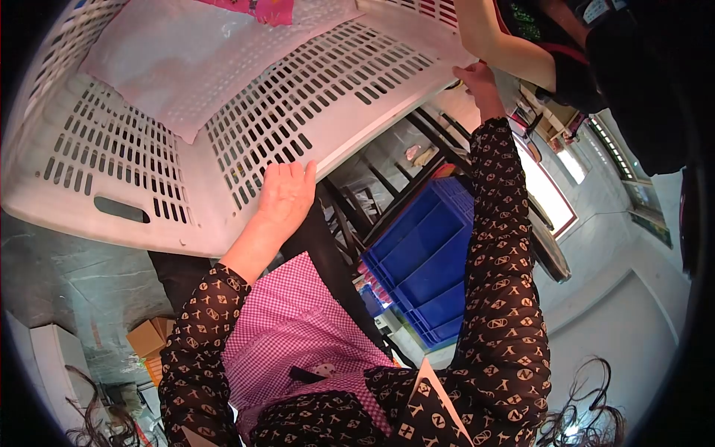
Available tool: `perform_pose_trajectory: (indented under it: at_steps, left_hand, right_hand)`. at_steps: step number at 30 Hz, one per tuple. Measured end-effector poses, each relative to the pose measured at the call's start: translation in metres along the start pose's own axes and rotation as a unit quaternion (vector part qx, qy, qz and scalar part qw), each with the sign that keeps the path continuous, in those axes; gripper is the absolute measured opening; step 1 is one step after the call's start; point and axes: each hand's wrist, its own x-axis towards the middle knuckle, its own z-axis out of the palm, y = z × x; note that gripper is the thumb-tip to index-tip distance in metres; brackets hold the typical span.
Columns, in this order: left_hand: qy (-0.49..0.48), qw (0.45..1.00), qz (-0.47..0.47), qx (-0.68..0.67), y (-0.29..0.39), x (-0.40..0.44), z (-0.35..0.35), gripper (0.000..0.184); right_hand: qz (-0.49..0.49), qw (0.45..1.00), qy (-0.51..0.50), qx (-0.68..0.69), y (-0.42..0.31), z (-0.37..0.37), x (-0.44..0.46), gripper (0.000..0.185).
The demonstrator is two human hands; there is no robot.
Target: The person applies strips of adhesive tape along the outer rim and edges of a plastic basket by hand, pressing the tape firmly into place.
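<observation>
A large white plastic basket (357, 123) with slotted walls is tilted in front of me. My left hand (287, 195) is closed over its near rim, fingertips on the slotted side. Further right along the same rim, my right hand (477, 80) grips the edge near the corner. Inside the basket lies a sheet of pale, translucent plastic (186, 59), with a bright pink piece (261, 9) at the top edge of the view. The bare forearm of another person (514, 52) passes just above my right hand.
Below the basket, a blue plastic crate (424, 261) stands beside dark metal bars (372, 175). Brown cardboard boxes (149, 337) are on the floor at lower left. The other person's dark clothing (633, 82) fills the upper right.
</observation>
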Motion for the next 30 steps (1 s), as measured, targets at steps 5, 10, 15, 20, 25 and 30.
perform_pose_trajectory:
  at_steps: [5,10,15,20,25,30]
  left_hand:
    - [-0.002,1.000,-0.004,-0.008,0.001,0.001,0.000,0.041]
    - [0.000,1.000,-0.005,-0.001,0.001,0.000,-0.001,0.040]
    - [0.002,1.000,-0.014,-0.008,0.003,0.000,0.000,0.039]
    - [0.015,1.000,-0.014,0.000,0.003,0.000,0.001,0.038]
    - [0.006,1.000,-0.019,-0.004,0.003,0.000,0.000,0.037]
    - [0.002,1.000,-0.023,-0.017,0.003,-0.001,-0.003,0.043]
  right_hand:
    - [0.022,1.000,-0.009,0.006,-0.003,-0.001,0.000,0.043]
    - [0.009,0.999,0.023,0.039,-0.001,0.002,-0.001,0.039]
    - [0.055,0.996,-0.030,0.058,-0.006,-0.003,-0.002,0.036]
    - [0.022,0.994,-0.053,0.091,-0.008,-0.010,-0.016,0.036]
    - [0.031,0.995,-0.063,0.069,-0.003,-0.008,-0.009,0.034]
    - [0.031,0.999,-0.024,-0.019,-0.002,-0.005,-0.002,0.040]
